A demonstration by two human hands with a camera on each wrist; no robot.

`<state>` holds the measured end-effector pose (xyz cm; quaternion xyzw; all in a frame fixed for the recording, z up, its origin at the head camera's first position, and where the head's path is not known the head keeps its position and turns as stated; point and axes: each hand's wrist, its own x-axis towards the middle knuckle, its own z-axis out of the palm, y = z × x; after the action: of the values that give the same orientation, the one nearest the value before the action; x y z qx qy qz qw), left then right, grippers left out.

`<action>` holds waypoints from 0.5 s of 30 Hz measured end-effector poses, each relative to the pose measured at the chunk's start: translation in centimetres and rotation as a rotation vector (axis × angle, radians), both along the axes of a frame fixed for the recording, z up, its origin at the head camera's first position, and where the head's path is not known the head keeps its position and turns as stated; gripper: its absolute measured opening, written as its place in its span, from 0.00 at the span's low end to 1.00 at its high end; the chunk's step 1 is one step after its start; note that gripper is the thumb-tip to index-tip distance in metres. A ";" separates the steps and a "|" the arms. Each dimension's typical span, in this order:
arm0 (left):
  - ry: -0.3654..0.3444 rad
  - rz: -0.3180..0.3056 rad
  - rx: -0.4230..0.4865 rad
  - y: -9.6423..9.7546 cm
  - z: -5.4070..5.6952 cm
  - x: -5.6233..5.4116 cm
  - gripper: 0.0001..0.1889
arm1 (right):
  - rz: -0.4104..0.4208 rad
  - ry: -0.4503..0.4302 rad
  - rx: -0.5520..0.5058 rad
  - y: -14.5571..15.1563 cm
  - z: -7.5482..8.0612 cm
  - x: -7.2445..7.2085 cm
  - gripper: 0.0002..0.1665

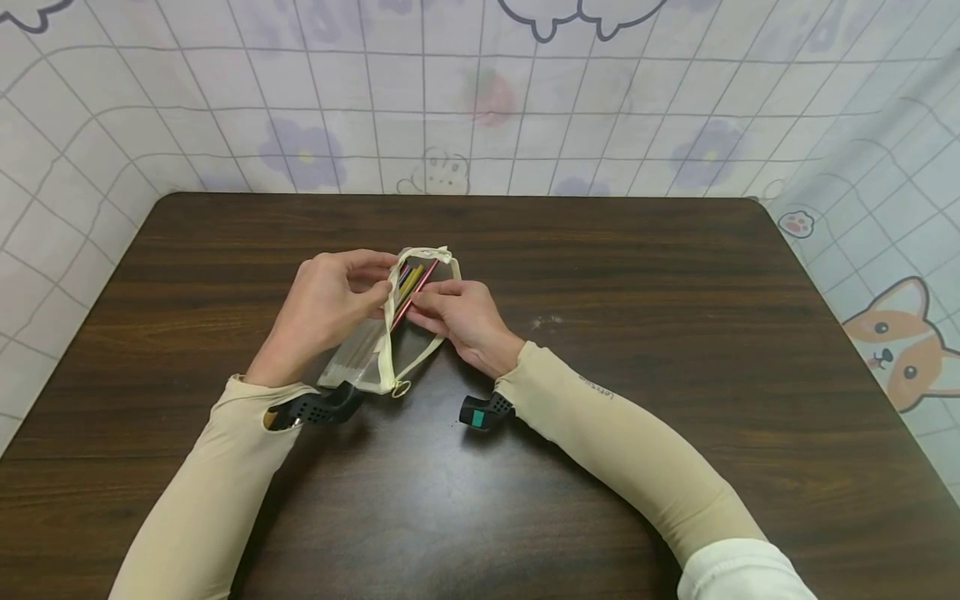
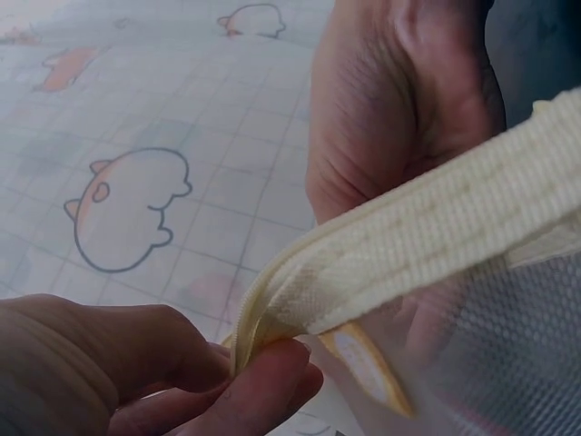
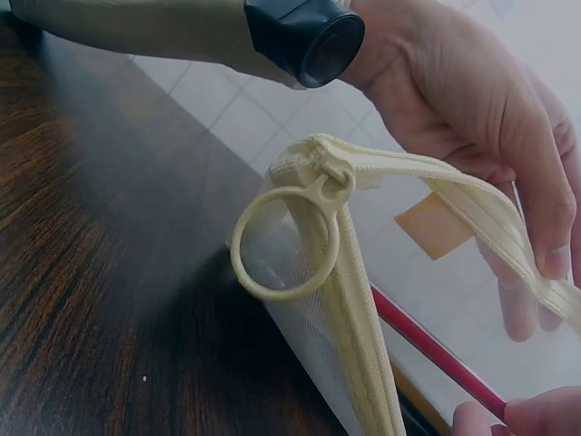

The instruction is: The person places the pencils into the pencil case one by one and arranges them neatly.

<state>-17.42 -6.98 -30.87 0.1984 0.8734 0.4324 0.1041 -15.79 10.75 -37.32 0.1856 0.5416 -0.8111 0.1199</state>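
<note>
A see-through mesh pouch (image 1: 352, 354) with a cream zip edge stands unzipped near the middle of the table. My left hand (image 1: 322, 300) pinches that zip edge (image 2: 408, 218) on the left side, fingertips on the tape. At the open mouth, my right hand (image 1: 465, 321) pinches a red pencil (image 3: 427, 341) between thumb and fingers. The pencil slants across the mouth beside a yellow pencil (image 1: 409, 283) and several other slim sticks. A round cream zip pull (image 3: 334, 236) hangs at the pouch's near corner. The lower part of the red pencil is hidden by the pouch.
The dark wooden table (image 1: 637, 317) spreads around the pouch, its far edge against a patterned, gridded cloth (image 1: 480, 100). Black wrist cameras sit on both arms, the right one (image 1: 483, 412) low over the table. An orange patch (image 3: 434, 225) shows behind the zip tape.
</note>
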 end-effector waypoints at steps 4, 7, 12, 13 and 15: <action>-0.001 -0.002 0.001 0.0 -0.1 -0.1 0.19 | 0.011 -0.005 0.013 0.2 0.0 0.1 0.15; -0.008 -0.002 0.001 -0.1 -0.2 0.0 0.19 | 0.015 -0.010 0.022 0.3 0.1 0.2 0.16; -0.005 0.004 -0.001 -0.2 -0.5 -0.1 0.18 | 0.041 -0.001 0.051 0.5 0.2 0.3 0.17; 0.000 0.005 -0.006 -0.3 -0.6 -0.1 0.18 | 0.050 0.002 0.061 0.5 0.2 0.4 0.17; 0.009 0.006 -0.015 -0.3 -0.7 0.0 0.18 | 0.067 0.013 0.083 0.7 0.3 0.4 0.17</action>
<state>-17.46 -7.30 -31.58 0.1966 0.8778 0.4252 0.1004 -15.38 11.43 -37.04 0.1668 0.5814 -0.7847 0.1357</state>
